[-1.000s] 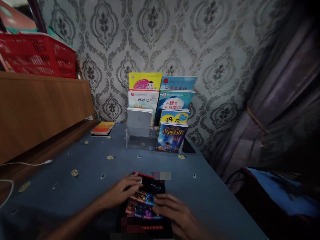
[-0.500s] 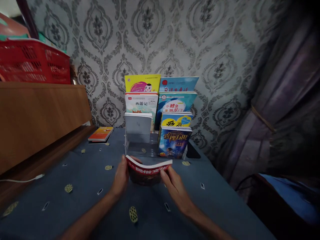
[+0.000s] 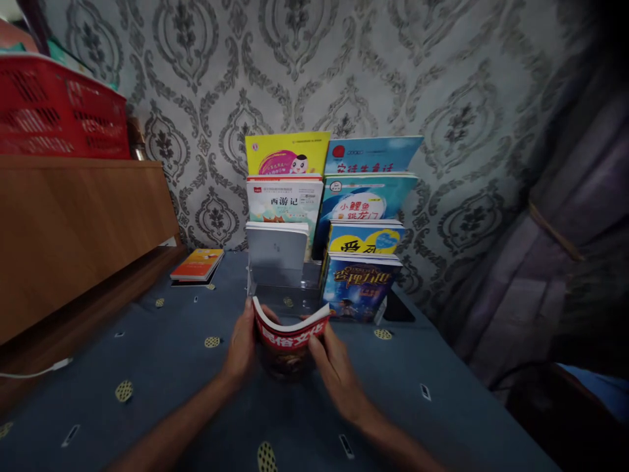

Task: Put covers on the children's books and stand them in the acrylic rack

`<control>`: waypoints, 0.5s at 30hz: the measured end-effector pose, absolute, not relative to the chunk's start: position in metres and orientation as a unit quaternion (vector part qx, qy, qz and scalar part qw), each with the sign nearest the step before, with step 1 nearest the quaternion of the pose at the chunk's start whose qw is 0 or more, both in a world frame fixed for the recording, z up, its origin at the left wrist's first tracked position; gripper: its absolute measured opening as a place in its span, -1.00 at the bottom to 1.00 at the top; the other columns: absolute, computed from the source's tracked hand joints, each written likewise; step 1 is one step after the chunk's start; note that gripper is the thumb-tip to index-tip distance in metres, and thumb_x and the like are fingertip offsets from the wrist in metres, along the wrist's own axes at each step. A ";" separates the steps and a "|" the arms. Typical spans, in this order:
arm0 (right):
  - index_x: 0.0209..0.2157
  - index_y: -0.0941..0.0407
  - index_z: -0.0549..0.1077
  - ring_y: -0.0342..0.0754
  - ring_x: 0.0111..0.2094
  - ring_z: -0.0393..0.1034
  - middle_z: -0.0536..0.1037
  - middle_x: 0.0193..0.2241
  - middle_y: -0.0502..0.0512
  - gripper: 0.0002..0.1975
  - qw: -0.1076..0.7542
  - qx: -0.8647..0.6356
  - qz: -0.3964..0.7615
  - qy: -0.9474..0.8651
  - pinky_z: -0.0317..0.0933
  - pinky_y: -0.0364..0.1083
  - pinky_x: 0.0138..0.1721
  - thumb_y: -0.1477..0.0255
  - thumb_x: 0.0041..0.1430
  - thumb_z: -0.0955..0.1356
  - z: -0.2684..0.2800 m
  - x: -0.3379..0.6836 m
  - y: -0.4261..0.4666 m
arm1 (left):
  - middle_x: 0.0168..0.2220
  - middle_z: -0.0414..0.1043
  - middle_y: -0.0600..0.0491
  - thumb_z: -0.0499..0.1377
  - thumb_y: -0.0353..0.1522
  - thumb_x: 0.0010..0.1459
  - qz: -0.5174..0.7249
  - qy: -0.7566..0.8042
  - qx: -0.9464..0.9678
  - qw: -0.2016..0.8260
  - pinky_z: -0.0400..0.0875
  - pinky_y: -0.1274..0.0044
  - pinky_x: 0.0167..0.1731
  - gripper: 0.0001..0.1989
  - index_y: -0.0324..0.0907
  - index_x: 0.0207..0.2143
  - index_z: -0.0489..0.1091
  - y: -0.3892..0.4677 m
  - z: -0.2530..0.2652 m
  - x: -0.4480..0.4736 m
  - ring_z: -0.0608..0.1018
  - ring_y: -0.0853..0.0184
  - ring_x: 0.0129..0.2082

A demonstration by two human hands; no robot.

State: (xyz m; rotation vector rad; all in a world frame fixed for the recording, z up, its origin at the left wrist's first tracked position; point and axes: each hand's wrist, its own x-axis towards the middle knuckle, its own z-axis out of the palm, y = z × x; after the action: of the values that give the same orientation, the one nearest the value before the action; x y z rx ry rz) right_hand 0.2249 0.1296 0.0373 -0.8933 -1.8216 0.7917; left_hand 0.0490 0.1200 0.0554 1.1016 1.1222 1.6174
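Between my two hands a red and dark paperback book (image 3: 289, 347) is bent into a curve, its white page edges facing up. My left hand (image 3: 242, 341) grips its left edge, and my right hand (image 3: 334, 367) grips the right edge with the thumb on the cover. Just beyond the book stands a clear tiered book rack (image 3: 275, 295). On its left side are a grey book (image 3: 276, 250), a white book (image 3: 285, 203) and a yellow book (image 3: 287, 154). Its right side carries a dark blue book (image 3: 361, 288) in front of several blue ones. The left front tier shows no book.
At the far left of the blue cloth (image 3: 167, 367) lies a small stack with an orange book (image 3: 197, 264) on top. A wooden cabinet (image 3: 78, 229) bears a red basket (image 3: 63, 111). A white cable (image 3: 39, 372) reaches over the left edge. Curtains (image 3: 550, 262) hang at right.
The book in my hands is bent more sharply, and its two edges are closer together. The view has moved nearer to the rack, which now looks larger.
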 end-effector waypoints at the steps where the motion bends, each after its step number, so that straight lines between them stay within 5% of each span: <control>1: 0.20 0.06 0.29 0.14 -0.02 0.44 0.55 -0.07 0.20 -0.50 0.466 -0.366 0.319 -0.739 0.36 0.14 0.01 0.09 0.38 0.16 0.034 0.223 0.132 | -0.56 0.44 0.05 -0.04 0.24 0.18 0.651 0.446 0.435 0.433 0.27 0.52 -0.49 -0.28 -0.22 -0.50 0.44 0.123 0.052 0.049 0.47 0.33 -0.50; 4: 0.24 0.04 0.23 0.19 0.11 0.37 0.50 0.04 0.24 -0.47 0.466 -0.376 0.325 -0.732 0.30 0.22 0.11 0.09 0.38 0.16 0.030 0.216 0.140 | -0.58 0.43 0.08 -0.02 0.23 0.18 0.666 0.438 0.419 0.434 0.28 0.52 -0.49 -0.30 -0.22 -0.49 0.43 0.133 0.049 0.050 0.45 0.35 -0.52; 10: 0.09 0.08 0.34 0.24 0.07 0.39 0.55 -0.21 0.25 -0.54 0.496 -0.360 0.273 -0.742 0.32 0.22 0.08 0.09 0.37 0.15 0.070 0.197 0.174 | -0.56 0.44 0.05 -0.07 0.20 0.22 0.688 0.432 0.455 0.365 0.36 0.50 -0.45 -0.31 -0.19 -0.46 0.46 0.170 0.090 0.037 0.52 0.28 -0.45; 15: 0.16 0.05 0.24 0.14 0.07 0.39 0.45 0.06 0.24 -0.56 0.630 -0.247 0.166 -0.717 0.30 0.22 0.12 0.14 0.36 0.23 0.120 0.189 0.210 | -0.49 0.45 0.05 -0.13 0.19 0.27 0.765 0.338 0.514 0.188 0.44 0.51 -0.35 -0.31 -0.15 -0.44 0.47 0.196 0.154 0.025 0.55 0.29 -0.35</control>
State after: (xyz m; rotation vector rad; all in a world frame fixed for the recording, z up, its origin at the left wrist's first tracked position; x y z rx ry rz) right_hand 0.1891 0.2103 0.1202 -0.5658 -1.6431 0.3801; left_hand 0.0249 0.1962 0.1540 1.4475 0.9522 2.1538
